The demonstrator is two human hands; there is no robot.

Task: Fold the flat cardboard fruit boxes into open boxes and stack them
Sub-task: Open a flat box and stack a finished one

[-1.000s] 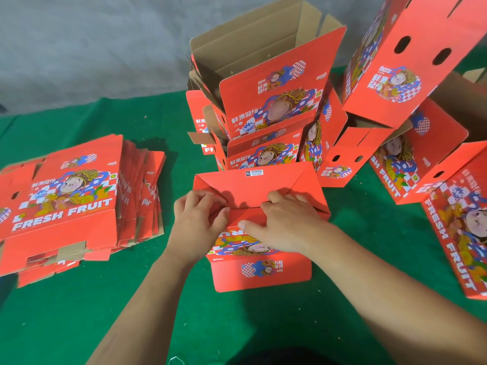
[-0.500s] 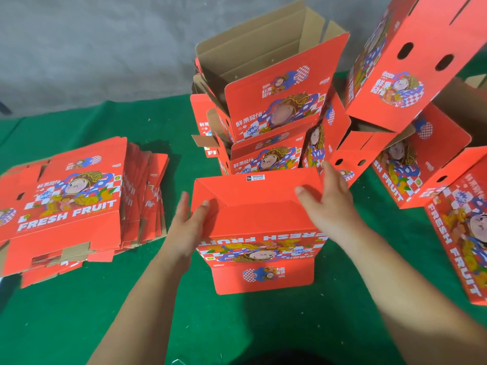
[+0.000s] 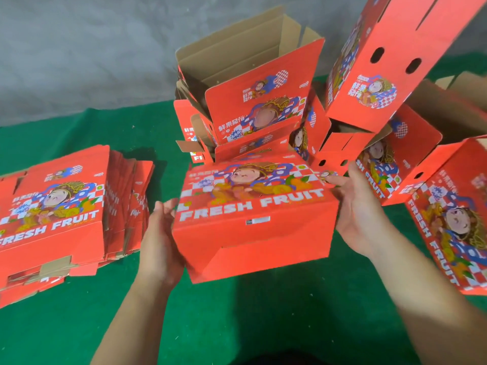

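Folded red box sits between both hands above green cloth; left hand flat against left side; right hand flat against right side; fingers straight.

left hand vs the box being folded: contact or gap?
Touching. The head view shows the left hand flat against the left side of the folded fruit box, fingers straight, with no green cloth visible between palm and cardboard.

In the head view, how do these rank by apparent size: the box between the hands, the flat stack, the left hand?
1. Flat stack, partly cut off by the frame
2. Box between the hands, looks similar, nearness unsure
3. Left hand
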